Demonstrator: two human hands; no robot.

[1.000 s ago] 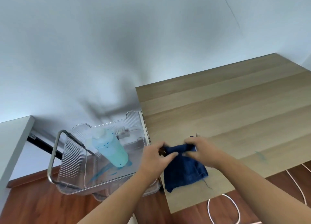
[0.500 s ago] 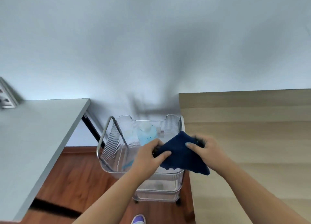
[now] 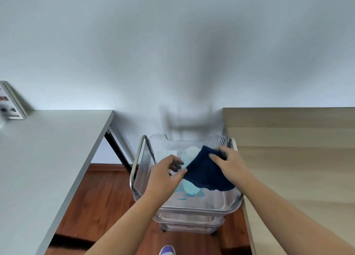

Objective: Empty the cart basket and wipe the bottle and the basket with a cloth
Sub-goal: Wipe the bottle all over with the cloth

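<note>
A clear plastic cart basket (image 3: 228, 203) with a metal handle stands between two tables. A pale teal bottle (image 3: 189, 187) lies inside it, partly covered by a dark blue cloth (image 3: 206, 171). My right hand (image 3: 228, 163) grips the cloth's upper right part above the basket. My left hand (image 3: 166, 175) pinches the cloth's left edge with thumb and fingers, just over the bottle. Blue liquid smears (image 3: 181, 198) show on the basket floor.
A grey table (image 3: 38, 158) is at the left with a framed sign (image 3: 11, 101) at its back. A wooden table (image 3: 297, 158) is at the right, touching the cart. Lower cart tiers (image 3: 189, 224) sit beneath the basket. A shoe (image 3: 167, 250) is on the wooden floor.
Both hands lifted the blue cloth off the wooden table and carried it left over the basket. The view turned left until the cart sat in the middle.
</note>
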